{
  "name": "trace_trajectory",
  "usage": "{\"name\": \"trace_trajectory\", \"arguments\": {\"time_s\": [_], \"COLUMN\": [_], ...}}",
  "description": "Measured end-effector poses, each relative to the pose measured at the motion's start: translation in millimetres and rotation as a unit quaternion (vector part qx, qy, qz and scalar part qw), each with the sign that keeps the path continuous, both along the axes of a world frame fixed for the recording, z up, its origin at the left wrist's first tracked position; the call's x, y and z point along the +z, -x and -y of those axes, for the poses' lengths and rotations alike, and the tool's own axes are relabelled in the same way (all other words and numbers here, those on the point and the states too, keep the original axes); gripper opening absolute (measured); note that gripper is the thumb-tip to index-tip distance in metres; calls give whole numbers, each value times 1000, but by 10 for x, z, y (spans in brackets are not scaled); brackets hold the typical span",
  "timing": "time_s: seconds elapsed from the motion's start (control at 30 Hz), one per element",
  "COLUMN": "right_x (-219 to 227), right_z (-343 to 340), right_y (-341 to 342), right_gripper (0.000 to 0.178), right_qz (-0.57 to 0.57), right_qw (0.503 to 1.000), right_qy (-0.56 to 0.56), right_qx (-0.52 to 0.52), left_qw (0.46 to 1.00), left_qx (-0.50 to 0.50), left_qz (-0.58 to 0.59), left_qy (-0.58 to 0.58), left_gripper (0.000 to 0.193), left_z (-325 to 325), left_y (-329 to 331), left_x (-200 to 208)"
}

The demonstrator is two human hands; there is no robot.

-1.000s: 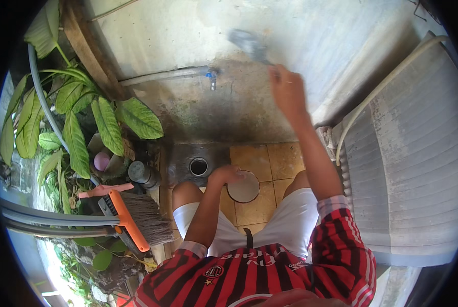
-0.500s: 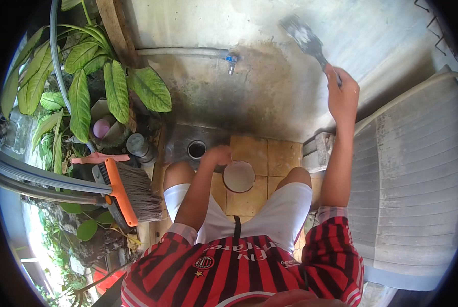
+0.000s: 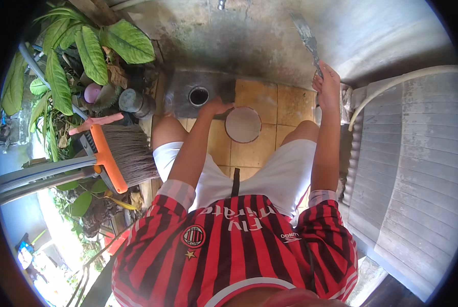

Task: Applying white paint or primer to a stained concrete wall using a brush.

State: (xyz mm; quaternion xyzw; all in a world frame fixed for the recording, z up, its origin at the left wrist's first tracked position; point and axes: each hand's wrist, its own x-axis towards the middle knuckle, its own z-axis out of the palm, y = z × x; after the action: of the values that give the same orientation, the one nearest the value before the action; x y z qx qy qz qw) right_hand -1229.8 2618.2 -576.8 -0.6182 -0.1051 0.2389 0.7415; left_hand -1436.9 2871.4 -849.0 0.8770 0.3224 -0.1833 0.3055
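My right hand (image 3: 328, 84) is closed round the handle of a flat paintbrush (image 3: 305, 35), whose bristles point up against or close to the wall (image 3: 259, 46); whether they touch it I cannot tell. Between my knees hangs a round tub (image 3: 243, 124) with a pale, whitish filling. At its rim my left hand (image 3: 218, 106) is closed on the side of the tub, fingers partly hidden. White shows on the upper wall, with darker, stained patches lower down.
Left of me are an orange-headed broom (image 3: 108, 158), a pink-handled tool (image 3: 96, 123), leafy plants (image 3: 91, 53) and a grey canister (image 3: 130, 100). A round drain (image 3: 198, 95) opens near the wall. A ribbed grey panel (image 3: 408, 169) leans at right.
My head view has tilted down, so the tap and floor sit higher in the picture. The brush in my right hand has come lower on the wall. My left hand keeps the tub.
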Motion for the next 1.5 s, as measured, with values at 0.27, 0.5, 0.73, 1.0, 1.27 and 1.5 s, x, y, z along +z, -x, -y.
{"name": "trace_trajectory", "arguments": {"time_s": [0.27, 0.5, 0.73, 1.0, 1.27, 1.5], "right_x": [-137, -170, -1232, -2315, -2725, -2177], "right_z": [322, 632, 591, 159, 116, -7], "right_y": [-155, 36, 338, 958, 1227, 1017], "right_gripper": [24, 29, 25, 20, 25, 23], "right_qz": [18, 150, 390, 459, 421, 395], "right_qw": [999, 943, 674, 636, 590, 561], "right_qy": [46, 275, 485, 486, 566, 538], "right_qx": [12, 112, 398, 386, 393, 490], "left_qw": [976, 978, 976, 969, 972, 980], "left_qx": [-15, 4, -6, 5, 2, -6], "left_qz": [-88, 25, 44, 77, 135, 107], "left_qy": [198, 208, 215, 234, 190, 168], "left_gripper": [79, 40, 36, 34, 32, 28], "left_z": [307, 485, 578, 804, 720, 545], "left_y": [200, 56, -41, -218, -108, -18], "left_x": [-782, -753, -338, -75, -163, -217]}}
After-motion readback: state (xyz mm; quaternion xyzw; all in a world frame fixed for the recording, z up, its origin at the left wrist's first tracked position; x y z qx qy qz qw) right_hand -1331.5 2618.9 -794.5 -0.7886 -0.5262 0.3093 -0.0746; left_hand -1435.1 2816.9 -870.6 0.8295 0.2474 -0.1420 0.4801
